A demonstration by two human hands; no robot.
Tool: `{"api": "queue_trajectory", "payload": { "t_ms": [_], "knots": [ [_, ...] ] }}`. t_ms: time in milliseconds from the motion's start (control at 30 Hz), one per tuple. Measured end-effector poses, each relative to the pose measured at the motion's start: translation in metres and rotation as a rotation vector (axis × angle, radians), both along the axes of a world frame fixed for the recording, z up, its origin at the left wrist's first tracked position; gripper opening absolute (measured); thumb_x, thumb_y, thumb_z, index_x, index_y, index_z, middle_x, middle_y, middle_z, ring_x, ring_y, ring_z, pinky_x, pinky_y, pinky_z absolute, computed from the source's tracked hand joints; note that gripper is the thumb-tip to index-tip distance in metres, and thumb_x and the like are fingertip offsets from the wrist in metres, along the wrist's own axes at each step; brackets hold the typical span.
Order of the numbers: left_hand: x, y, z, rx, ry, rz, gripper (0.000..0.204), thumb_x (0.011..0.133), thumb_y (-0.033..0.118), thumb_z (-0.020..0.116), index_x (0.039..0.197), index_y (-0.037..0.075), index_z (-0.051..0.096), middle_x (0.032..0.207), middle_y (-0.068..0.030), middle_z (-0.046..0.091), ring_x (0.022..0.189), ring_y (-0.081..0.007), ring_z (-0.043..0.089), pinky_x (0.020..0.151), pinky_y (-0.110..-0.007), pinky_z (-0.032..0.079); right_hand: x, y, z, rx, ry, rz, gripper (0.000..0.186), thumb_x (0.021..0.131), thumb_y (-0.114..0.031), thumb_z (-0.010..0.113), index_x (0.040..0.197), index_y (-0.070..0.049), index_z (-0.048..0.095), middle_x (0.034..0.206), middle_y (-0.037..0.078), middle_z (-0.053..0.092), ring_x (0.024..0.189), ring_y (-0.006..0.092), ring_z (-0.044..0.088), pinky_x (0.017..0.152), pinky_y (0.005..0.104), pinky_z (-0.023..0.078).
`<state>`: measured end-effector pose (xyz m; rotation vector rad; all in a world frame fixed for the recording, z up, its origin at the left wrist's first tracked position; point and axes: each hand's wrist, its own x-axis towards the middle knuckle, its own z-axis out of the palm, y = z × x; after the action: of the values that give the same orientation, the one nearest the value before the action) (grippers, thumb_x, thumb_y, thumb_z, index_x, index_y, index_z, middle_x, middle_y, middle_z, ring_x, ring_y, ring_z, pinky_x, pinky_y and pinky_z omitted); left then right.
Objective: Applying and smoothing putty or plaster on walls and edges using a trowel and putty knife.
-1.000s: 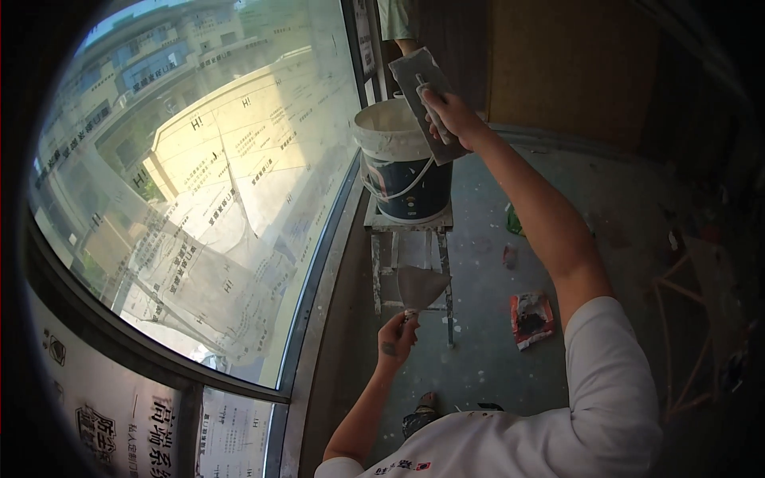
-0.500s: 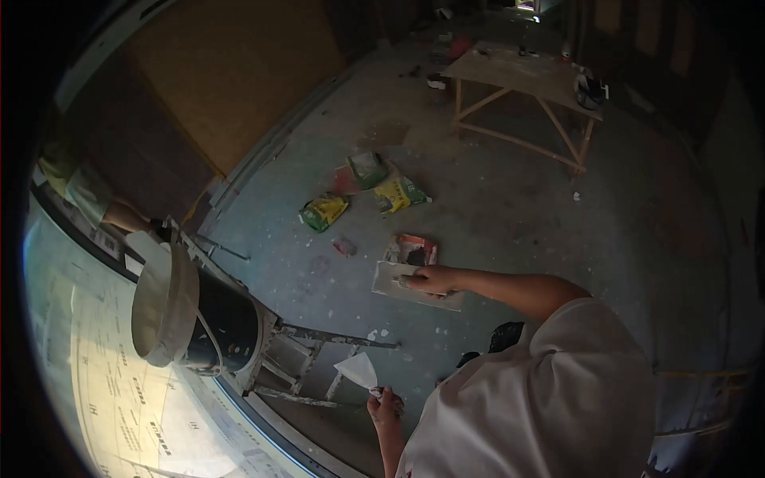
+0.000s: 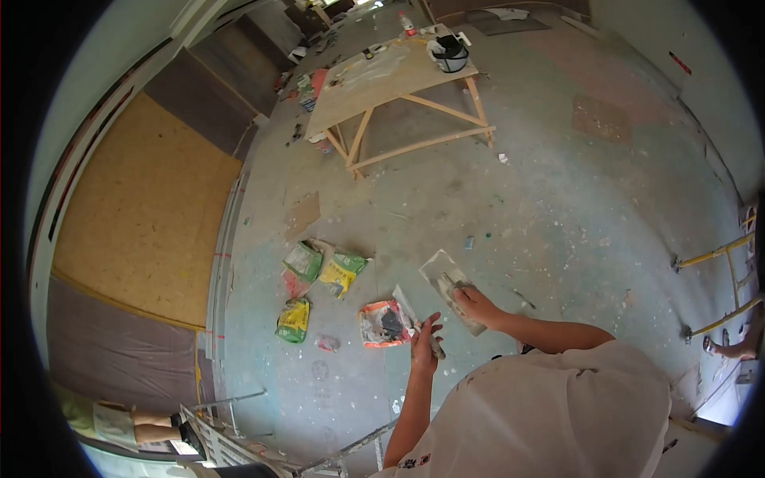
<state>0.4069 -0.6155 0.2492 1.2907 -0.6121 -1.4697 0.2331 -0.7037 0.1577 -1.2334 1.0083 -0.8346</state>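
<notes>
At far L, a co-worker's legs (image 3: 147, 429) are dimmed & cut off by the dark lens rim. Just R of them, a ladder (image 3: 209, 436) is partly lost at the lower edge. Three green/yellow bags (image 3: 292, 320) are seen tog. on the floor (image 3: 542, 215). Farther R & well beyond, the bench (image 3: 362, 92) is topped w/ small items too distant to be made out, plus a bucket (image 3: 451, 57) at its R end. An open bag (image 3: 385, 325) on the floor, contents unclear, is overlapped in view by the scraper (image 3: 404, 303); whether it's touched can't be told. The scraper is gripped by its handle in the L hand (image 3: 425, 344), blade up, seen nearly edge-on. Just R, the trowel (image 3: 437, 272) is held w/ plate tilted, its handle gripped in the R hand (image 3: 476, 307); part of the plate is hidden by the fingers. The lower body is mostly covered by the shirt (image 3: 550, 414). At far R, a yellow frame (image 3: 727, 253) & someone's foot (image 3: 710, 345) are cropped by the rim.
</notes>
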Motion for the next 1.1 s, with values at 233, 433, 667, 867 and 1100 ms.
{"api": "queue_trajectory", "payload": {
  "t_ms": [233,433,667,867,1100],
  "knots": [
    [-0.073,-0.171,-0.025,-0.028,0.100,0.033,0.036,0.095,0.032,0.062,0.118,0.005,0.065,0.111,-0.0037,0.065,0.100,-0.0162,0.062,0.084,-0.030,0.051,-0.023,-0.103,0.079,-0.114,-0.042,0.147,0.064,0.102,-0.053,0.035,0.112,0.003,0.063,0.104,0.018,0.066,0.107,0.0242,0.061,0.096,0.0368,0.044],
    [-0.027,-0.288,-0.053,0.115,0.086,0.071,0.032,0.091,0.026,0.065,0.115,0.006,0.067,0.096,-0.0040,0.067,0.081,-0.0174,0.066,0.068,-0.034,0.058,-0.085,-0.260,0.005,0.082,0.106,0.223,0.052,0.100,-0.048,0.046,0.110,-0.001,0.066,0.091,0.011,0.071,0.086,0.0208,0.068,0.075,0.0326,0.052],
    [0.080,-0.435,-0.135,0.177,-0.088,0.261,0.022,0.088,0.027,0.070,0.085,0.006,0.068,0.075,-0.0039,0.066,0.065,-0.0160,0.063,0.057,-0.030,0.050,-0.292,-0.401,-0.165,-0.168,1.067,-0.171,0.038,0.080,-0.037,0.066,0.099,-0.005,0.067,0.065,0.018,0.061,0.058,0.0357,0.061,0.055,0.0442,0.049],
    [0.081,-0.606,-0.129,0.258,0.081,0.203,0.024,0.089,0.027,0.069,0.078,0.007,0.065,0.073,-0.0052,0.065,0.064,-0.0177,0.063,0.059,-0.033,0.051,-0.387,-0.464,-0.167,0.792,0.451,-0.793,0.041,0.097,-0.039,0.055,0.073,-0.006,0.058,0.060,0.006,0.057,0.043,0.0168,0.051,0.037,0.0321,0.034],
    [0.064,-0.738,-0.144,0.356,-0.081,0.231,0.024,0.088,0.029,0.071,0.082,0.006,0.066,0.072,-0.0057,0.065,0.059,-0.0161,0.061,0.053,-0.030,0.049,-0.421,-0.728,-0.161,0.818,0.019,-0.823,0.056,0.097,-0.057,0.043,0.100,-0.003,0.060,0.078,0.012,0.066,0.065,0.0277,0.066,0.060,0.0431,0.054]
  ]
}}
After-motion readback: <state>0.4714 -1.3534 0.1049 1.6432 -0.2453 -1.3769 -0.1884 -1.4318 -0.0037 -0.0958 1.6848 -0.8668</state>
